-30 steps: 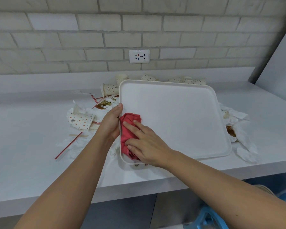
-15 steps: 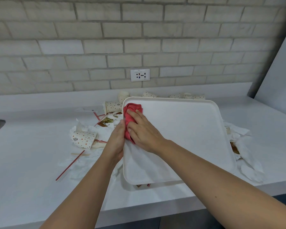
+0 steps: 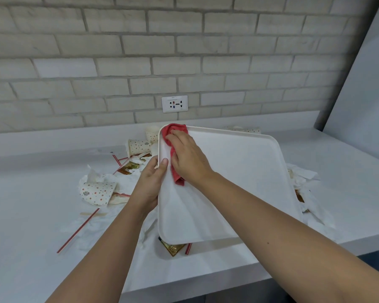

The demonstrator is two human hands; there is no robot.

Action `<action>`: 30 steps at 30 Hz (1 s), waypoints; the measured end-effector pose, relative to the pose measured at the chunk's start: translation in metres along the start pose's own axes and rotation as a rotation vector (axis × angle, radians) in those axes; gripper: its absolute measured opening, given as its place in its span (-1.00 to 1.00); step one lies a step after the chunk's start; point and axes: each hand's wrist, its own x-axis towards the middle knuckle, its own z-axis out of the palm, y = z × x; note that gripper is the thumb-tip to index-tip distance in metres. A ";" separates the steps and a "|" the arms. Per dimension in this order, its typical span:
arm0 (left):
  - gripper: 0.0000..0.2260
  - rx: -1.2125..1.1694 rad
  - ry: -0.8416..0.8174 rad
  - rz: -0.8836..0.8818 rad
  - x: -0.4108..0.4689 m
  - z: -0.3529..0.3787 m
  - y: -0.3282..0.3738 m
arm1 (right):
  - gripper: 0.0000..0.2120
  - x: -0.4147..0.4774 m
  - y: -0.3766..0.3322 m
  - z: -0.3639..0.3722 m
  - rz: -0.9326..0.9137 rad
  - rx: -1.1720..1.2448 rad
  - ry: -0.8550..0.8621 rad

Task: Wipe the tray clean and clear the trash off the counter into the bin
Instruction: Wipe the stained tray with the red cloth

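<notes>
On your left, a dotted paper cup (image 3: pixel 97 192) and a red straw (image 3: pixel 78 230) lie among crumpled napkins on the desk (image 3: pixel 31 215). Your left hand (image 3: pixel 150 182) clamps the tray's (image 3: pixel 239 182) left rim, thumb on top, fingers curled underneath. Your right hand (image 3: pixel 187 156) presses the red cloth (image 3: pixel 173 154) flat against the tray's far-left corner, fingers nearly straight. More napkins (image 3: pixel 304 178) lie right of the tray.

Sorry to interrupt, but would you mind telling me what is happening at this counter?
A person is wiping a white tray. The left hand grips its left edge while the right hand presses a red cloth into the far left corner. Dotted paper cups, straws, napkins and sauce packets lie around the tray on the counter, not yet cleared.
</notes>
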 end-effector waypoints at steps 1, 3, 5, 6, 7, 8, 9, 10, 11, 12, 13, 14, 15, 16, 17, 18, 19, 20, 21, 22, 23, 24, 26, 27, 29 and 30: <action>-0.84 0.010 0.015 0.005 0.000 -0.002 0.002 | -0.53 0.000 0.002 -0.003 0.006 -0.002 0.019; -0.86 0.021 0.026 0.016 0.001 -0.003 0.005 | -0.52 -0.001 0.010 -0.010 0.021 -0.024 0.056; -0.87 0.032 0.018 0.030 0.005 -0.002 0.006 | -0.53 -0.006 0.027 -0.018 0.063 -0.048 0.092; -0.87 0.033 0.021 0.031 0.006 -0.001 0.006 | -0.54 -0.010 0.038 -0.021 0.091 -0.062 0.101; -0.86 0.032 0.024 0.027 0.006 0.000 0.006 | -0.55 -0.014 0.050 -0.024 0.124 -0.073 0.111; -0.83 0.028 0.030 0.019 0.007 0.000 0.006 | -0.56 -0.018 0.062 -0.027 0.167 -0.084 0.123; -0.75 0.020 0.033 0.007 0.007 0.000 0.006 | -0.57 -0.023 0.075 -0.031 0.216 -0.097 0.137; -0.66 0.011 0.038 -0.013 0.007 -0.001 0.006 | -0.57 -0.027 0.087 -0.034 0.268 -0.113 0.150; -0.60 0.001 0.042 -0.027 0.008 -0.001 0.006 | -0.58 -0.032 0.100 -0.038 0.316 -0.126 0.158; -0.60 -0.002 0.048 -0.029 0.009 -0.002 0.005 | -0.58 -0.036 0.111 -0.043 0.358 -0.137 0.160; -0.61 -0.003 0.051 -0.030 0.009 -0.003 0.005 | -0.58 -0.040 0.122 -0.047 0.394 -0.144 0.158; -0.60 -0.005 0.058 -0.035 0.011 -0.003 0.004 | -0.59 -0.044 0.132 -0.051 0.425 -0.149 0.155; -0.59 -0.006 0.061 -0.042 0.012 -0.003 0.004 | -0.60 -0.046 0.141 -0.056 0.452 -0.148 0.155; -0.58 -0.007 0.058 -0.043 0.013 -0.004 0.003 | -0.62 -0.047 0.148 -0.060 0.475 -0.145 0.157; -0.59 -0.007 0.052 -0.041 0.014 -0.004 0.002 | -0.64 -0.047 0.155 -0.064 0.494 -0.144 0.159; -0.63 -0.007 0.045 -0.036 0.014 -0.002 0.003 | -0.65 -0.048 0.161 -0.068 0.513 -0.149 0.158; -0.68 -0.006 0.040 -0.029 0.014 -0.001 0.002 | -0.64 -0.047 0.166 -0.071 0.531 -0.155 0.153; -0.74 -0.003 0.041 -0.023 0.014 0.000 0.002 | -0.64 -0.047 0.172 -0.074 0.552 -0.159 0.148; -0.80 0.001 0.043 -0.020 0.014 0.000 0.002 | -0.63 -0.047 0.176 -0.077 0.578 -0.159 0.145; -0.83 0.004 0.047 -0.021 0.014 0.001 0.001 | -0.61 -0.048 0.181 -0.080 0.610 -0.157 0.143; -0.85 0.004 0.050 -0.022 0.013 0.002 0.001 | -0.60 -0.049 0.185 -0.084 0.642 -0.156 0.136; -0.85 0.006 0.059 -0.021 0.013 0.002 0.001 | -0.58 -0.050 0.189 -0.088 0.663 -0.158 0.119; -0.85 0.016 0.083 -0.024 0.014 0.003 0.000 | -0.54 -0.051 0.194 -0.094 0.685 -0.170 0.074; -0.84 0.019 0.092 -0.024 0.015 0.003 0.000 | -0.53 -0.051 0.196 -0.096 0.698 -0.174 0.058; -0.80 0.030 0.104 -0.017 0.014 0.003 0.000 | -0.54 -0.053 0.196 -0.098 0.740 -0.179 0.034; -0.77 0.036 0.105 -0.019 0.014 0.004 0.000 | -0.55 -0.055 0.196 -0.098 0.764 -0.180 0.020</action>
